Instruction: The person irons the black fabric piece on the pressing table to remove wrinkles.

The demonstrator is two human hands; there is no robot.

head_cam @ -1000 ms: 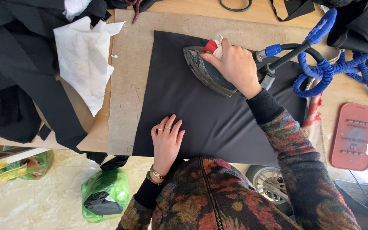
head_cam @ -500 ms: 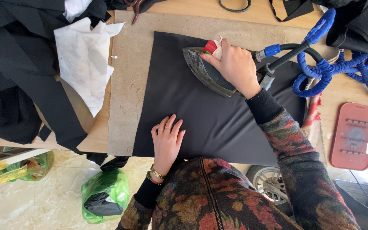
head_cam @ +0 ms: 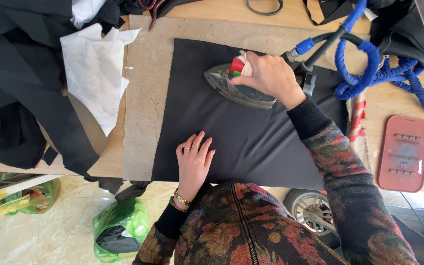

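The right hand grips the handle of a grey metal steam iron resting on a flat black fabric panel. The left hand lies open, palm down, on that fabric's near edge.

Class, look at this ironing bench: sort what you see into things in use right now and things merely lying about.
In use:
right hand gripping the iron
left hand flat on the black cloth
grey pressing mat beneath

Lying about:
white paper
heap of dark fabric
red iron rest
green bag on the floor
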